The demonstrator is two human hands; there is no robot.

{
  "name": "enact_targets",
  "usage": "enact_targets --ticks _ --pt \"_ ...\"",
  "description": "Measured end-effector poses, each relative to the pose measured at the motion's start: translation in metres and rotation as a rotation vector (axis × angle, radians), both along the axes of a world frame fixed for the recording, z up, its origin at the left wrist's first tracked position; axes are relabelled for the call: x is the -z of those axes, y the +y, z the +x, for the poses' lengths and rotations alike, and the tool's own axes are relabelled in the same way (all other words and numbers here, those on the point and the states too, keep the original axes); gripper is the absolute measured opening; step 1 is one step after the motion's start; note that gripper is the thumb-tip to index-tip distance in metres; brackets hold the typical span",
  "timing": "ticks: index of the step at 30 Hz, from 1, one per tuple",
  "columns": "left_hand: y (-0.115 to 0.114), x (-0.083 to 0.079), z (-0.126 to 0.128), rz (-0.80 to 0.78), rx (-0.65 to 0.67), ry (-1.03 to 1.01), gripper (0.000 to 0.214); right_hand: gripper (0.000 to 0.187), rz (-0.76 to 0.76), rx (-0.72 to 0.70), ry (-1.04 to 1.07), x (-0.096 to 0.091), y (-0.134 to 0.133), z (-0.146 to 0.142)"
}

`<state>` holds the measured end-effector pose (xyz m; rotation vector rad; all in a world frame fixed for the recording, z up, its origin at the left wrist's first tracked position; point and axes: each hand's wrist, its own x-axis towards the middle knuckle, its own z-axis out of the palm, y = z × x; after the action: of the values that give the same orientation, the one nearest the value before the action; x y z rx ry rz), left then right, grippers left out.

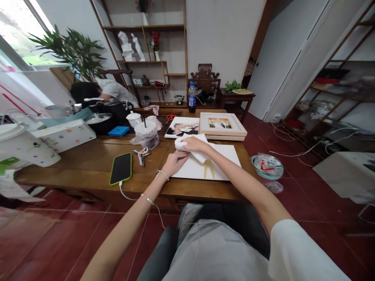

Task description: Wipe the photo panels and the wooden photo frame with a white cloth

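Note:
My right hand [195, 144] is closed round a bunched white cloth [181, 145], pressing it near the upper left of a white board [225, 154]. Part of the cloth spreads under my wrist. The board lies flat at the table's front edge and bears a tan, two-legged shape [209, 171], partly covered by the cloth. My left hand [175, 163] rests on the board's left side, just below the cloth, its fingers stretched out towards the right. Beyond the board lie a photo print [183, 128] and a pale framed photo [221, 121] on top of another frame.
On the wooden table [96, 156] are a phone [121, 168] on a charging cable, a silver clip-like piece [141, 155], a lidded plastic cup [145, 130], a blue box [118, 131] and a bottle [191, 97]. A person [114, 88] leans at the far left. A bin [267, 166] stands right.

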<state>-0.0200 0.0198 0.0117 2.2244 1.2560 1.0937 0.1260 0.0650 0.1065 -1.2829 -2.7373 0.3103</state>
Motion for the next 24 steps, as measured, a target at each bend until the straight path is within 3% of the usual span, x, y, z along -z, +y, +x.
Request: enact_targets --ticks 4,11,15,19,24 --pt "-0.001 0.0 0.001 -0.031 0.017 -0.031 0.029 0.028 0.031 0.139 -0.025 -0.001 -0.006 0.022" --pt "-0.003 -0.002 0.004 -0.07 0.007 -0.048 0.027 0.036 0.076 0.312 -0.058 -0.001 -0.026 0.116" --pt "-0.004 -0.002 0.004 -0.066 -0.003 -0.051 0.026 0.039 0.103 0.388 -0.077 0.007 -0.032 0.155" --pt "-0.003 -0.001 0.004 -0.057 0.0 -0.046 0.026 0.043 0.127 0.416 -0.098 0.014 -0.054 0.16" --pt "-0.003 -0.001 0.004 -0.054 0.016 -0.042 0.027 0.046 0.123 0.206 -0.131 0.016 -0.123 0.129"
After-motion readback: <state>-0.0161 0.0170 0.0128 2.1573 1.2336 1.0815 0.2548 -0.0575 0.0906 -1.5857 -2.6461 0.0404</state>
